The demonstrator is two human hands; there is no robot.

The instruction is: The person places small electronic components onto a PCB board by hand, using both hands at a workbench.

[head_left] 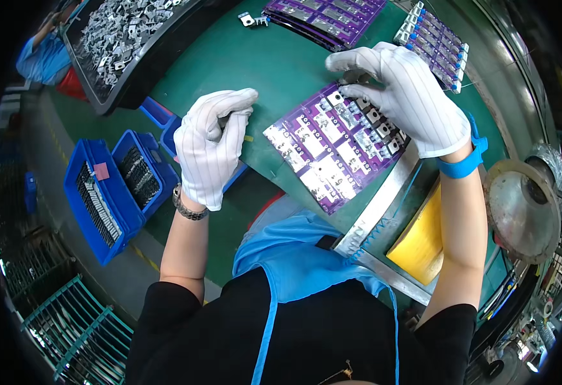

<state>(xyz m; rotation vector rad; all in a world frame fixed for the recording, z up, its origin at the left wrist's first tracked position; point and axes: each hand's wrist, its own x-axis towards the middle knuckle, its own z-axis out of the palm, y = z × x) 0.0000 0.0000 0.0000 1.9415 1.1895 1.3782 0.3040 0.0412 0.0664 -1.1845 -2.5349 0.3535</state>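
A purple circuit board (311,149) with silver pads lies on the green bench in front of me. Small metal-tabbed components (383,130) stand along its far right side. My right hand (396,93), in a white striped glove, is over the board's far edge. Its fingers are bent, with thumb and fingertips close to the components; whatever they hold is hidden. My left hand (213,144), gloved alike, hovers left of the board, apart from it. Its fingers are curled in against the thumb, and anything inside cannot be made out.
Stacked purple boards (326,22) lie at the far side, beside a loose component (253,20). Another populated board (432,48) is at far right. A black tray (117,83) of metal parts stands far left, blue bins (95,192) below it. A yellow block (419,234) sits near my right forearm.
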